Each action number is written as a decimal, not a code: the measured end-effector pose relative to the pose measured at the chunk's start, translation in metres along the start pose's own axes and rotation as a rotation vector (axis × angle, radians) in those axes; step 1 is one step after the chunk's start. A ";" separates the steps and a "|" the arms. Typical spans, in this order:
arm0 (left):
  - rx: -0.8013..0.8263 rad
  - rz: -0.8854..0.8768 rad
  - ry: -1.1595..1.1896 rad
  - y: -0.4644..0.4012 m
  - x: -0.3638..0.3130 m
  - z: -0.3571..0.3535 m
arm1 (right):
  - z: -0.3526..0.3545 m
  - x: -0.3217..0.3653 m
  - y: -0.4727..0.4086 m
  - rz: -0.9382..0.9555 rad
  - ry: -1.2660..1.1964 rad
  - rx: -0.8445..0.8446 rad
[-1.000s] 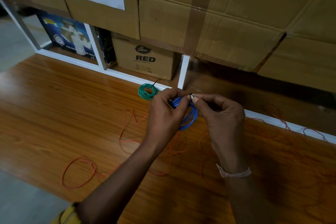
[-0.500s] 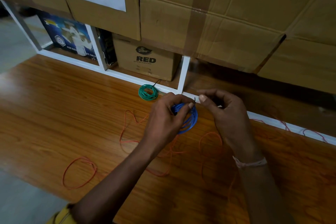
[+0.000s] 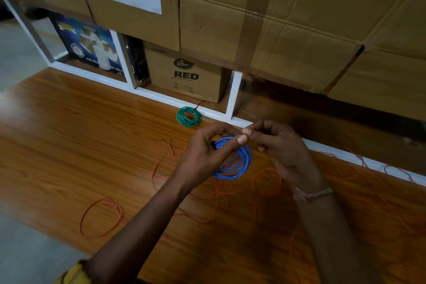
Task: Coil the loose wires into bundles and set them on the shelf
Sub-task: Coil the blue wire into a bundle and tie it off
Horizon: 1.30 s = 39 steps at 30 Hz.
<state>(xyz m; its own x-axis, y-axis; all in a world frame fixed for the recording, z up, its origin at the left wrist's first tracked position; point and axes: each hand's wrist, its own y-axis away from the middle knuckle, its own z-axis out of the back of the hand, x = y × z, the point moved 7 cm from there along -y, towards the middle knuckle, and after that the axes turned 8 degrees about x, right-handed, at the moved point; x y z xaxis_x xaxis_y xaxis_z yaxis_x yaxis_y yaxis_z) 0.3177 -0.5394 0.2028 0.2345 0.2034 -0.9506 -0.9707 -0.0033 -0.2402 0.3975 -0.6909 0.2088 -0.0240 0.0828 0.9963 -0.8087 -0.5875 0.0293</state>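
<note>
Blue wire coil [image 3: 237, 163] held just above wooden surface [image 3: 69, 145], gripped by left hand [image 3: 207, 152], thumb pressed on top loops. Right hand [image 3: 279, 145] touching left fingertips, fingers curled, pinching something small at coil top; cannot tell exactly what. Green wire coil [image 3: 187, 117] lying finished near white shelf frame [image 3: 235, 94], just in front of Dabur RED carton [image 3: 184, 76]. Loose orange wire [image 3: 101, 217] sprawled under and around both hands. Taped cardboard boxes [image 3: 288, 18] stacked above.
</note>
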 end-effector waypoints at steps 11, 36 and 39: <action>-0.033 0.087 0.036 0.000 0.023 0.007 | -0.008 -0.007 -0.005 0.145 0.215 -0.254; -0.161 0.474 0.641 -0.006 0.133 0.117 | -0.114 -0.100 -0.081 -0.211 -0.058 0.025; -0.237 0.514 0.609 -0.013 0.156 0.161 | -0.138 -0.112 -0.123 -0.227 -0.028 -0.057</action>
<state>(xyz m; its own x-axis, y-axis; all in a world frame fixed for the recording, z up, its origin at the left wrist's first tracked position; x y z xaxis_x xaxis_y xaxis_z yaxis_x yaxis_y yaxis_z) 0.3586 -0.3504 0.0894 -0.1817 -0.4452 -0.8768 -0.9439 -0.1709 0.2824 0.4188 -0.5169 0.0827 0.1782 0.1845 0.9665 -0.8234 -0.5098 0.2491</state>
